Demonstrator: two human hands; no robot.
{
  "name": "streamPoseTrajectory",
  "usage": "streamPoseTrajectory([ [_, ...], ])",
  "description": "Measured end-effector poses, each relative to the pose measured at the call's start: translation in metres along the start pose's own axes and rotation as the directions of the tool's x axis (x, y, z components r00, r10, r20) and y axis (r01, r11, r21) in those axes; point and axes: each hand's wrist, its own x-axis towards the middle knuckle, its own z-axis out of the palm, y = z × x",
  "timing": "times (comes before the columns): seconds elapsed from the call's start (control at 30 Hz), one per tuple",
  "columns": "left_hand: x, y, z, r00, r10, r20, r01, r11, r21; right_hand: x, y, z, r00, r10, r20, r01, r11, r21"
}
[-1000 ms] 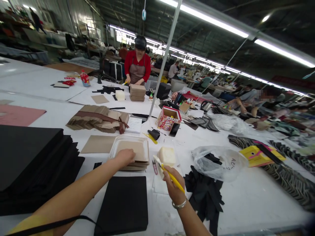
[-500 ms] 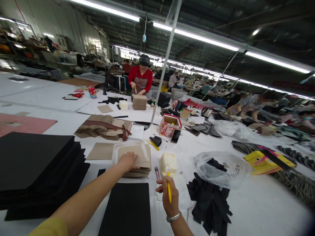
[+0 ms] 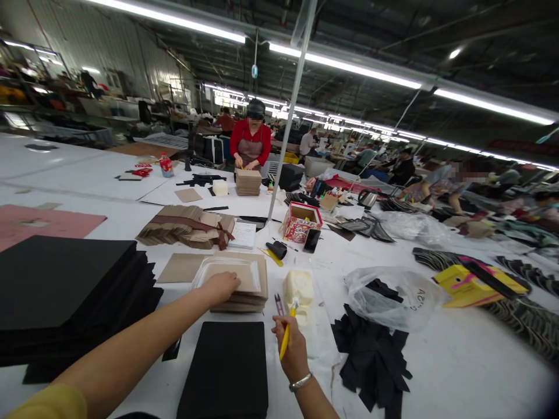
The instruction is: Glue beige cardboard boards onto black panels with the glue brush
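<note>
My left hand (image 3: 222,288) rests on top of a stack of tan boards (image 3: 247,305), its fingers over a clear plastic template (image 3: 205,269); whether it grips the top piece is unclear. My right hand (image 3: 293,347) is closed round a yellow brush (image 3: 285,342), whose bristles meet a cream-coloured glue container (image 3: 299,285). Small scissors (image 3: 278,304) lie just left of the container. A stack of black sheets (image 3: 225,369) sits in front of the tan stack, nearer to me.
A tall black stack (image 3: 65,285) stands at left. Black strips (image 3: 371,361) and a plastic bag (image 3: 393,299) lie at right. Beyond are a patterned box (image 3: 301,224), a metal pole (image 3: 290,116) and a person in red (image 3: 250,142) across the table.
The clear template has shifted left and my left hand has moved slightly left with it. The brush and my right hand have shifted a little left, the brush now tilting the other way.
</note>
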Motion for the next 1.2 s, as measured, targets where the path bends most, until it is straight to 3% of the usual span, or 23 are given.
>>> streamPoseTrajectory([
  [0.07, -0.019, 0.006, -0.017, 0.974, -0.101, -0.205, 0.08, 0.991, -0.108, 0.004, -0.007, 0.003, 0.999, -0.018, -0.029, 0.017, 1.0, -0.019],
  [0.13, -0.04, 0.014, -0.03, 0.848, -0.317, -0.424, 0.117, 0.893, -0.435, 0.011, -0.018, 0.011, 0.998, -0.028, -0.056, 0.028, 1.0, 0.0],
  [0.2, -0.057, 0.026, -0.031, 0.699, -0.561, -0.444, 0.001, 0.621, -0.784, 0.017, -0.03, 0.022, 0.996, 0.002, -0.088, 0.003, 0.999, 0.052],
  [0.27, -0.069, 0.039, -0.021, 0.643, -0.693, -0.326, -0.136, 0.315, -0.939, 0.023, -0.04, 0.035, 0.989, 0.078, -0.123, -0.061, 0.99, 0.13],
  [0.37, -0.078, 0.06, 0.001, 0.649, -0.742, -0.166, -0.244, 0.004, -0.97, 0.025, -0.045, 0.045, 0.969, 0.182, -0.167, -0.14, 0.961, 0.237],
  [0.47, -0.088, 0.07, 0.015, 0.707, -0.705, -0.052, -0.293, -0.225, -0.929, 0.021, -0.043, 0.041, 0.955, 0.225, -0.195, -0.157, 0.936, 0.315],
  [0.53, -0.096, 0.066, 0.02, 0.73, -0.683, 0.01, -0.327, -0.362, -0.873, 0.013, -0.039, 0.03, 0.953, 0.233, -0.195, -0.162, 0.932, 0.326],
  [0.6, -0.106, 0.054, 0.032, 0.716, -0.693, 0.082, -0.335, -0.444, -0.831, 0.001, -0.031, 0.018, 0.96, 0.216, -0.178, -0.165, 0.95, 0.264],
  [0.67, -0.119, 0.042, 0.056, 0.687, -0.702, 0.189, -0.238, -0.463, -0.854, -0.016, -0.016, 0.008, 0.973, 0.193, -0.125, -0.177, 0.975, 0.132],
  [0.73, -0.134, 0.036, 0.09, 0.665, -0.689, 0.288, -0.036, -0.415, -0.909, -0.038, 0.004, 0.005, 0.977, 0.21, -0.032, -0.211, 0.977, -0.038],
  [0.83, -0.154, 0.035, 0.142, 0.67, -0.678, 0.302, 0.307, -0.118, -0.944, -0.068, 0.038, 0.013, 0.959, 0.259, 0.112, -0.222, 0.938, -0.267],
  [0.9, -0.162, 0.034, 0.168, 0.681, -0.681, 0.27, 0.433, 0.077, -0.898, -0.081, 0.057, 0.025, 0.951, 0.255, 0.176, -0.181, 0.918, -0.353],
  [1.0, -0.165, 0.027, 0.186, 0.681, -0.69, 0.244, 0.491, 0.183, -0.852, -0.086, 0.079, 0.045, 0.947, 0.218, 0.236, -0.104, 0.903, -0.418],
  [1.2, -0.149, 0.008, 0.195, 0.674, -0.704, 0.222, 0.543, 0.269, -0.795, -0.076, 0.102, 0.069, 0.953, 0.186, 0.238, -0.051, 0.876, -0.479],
])
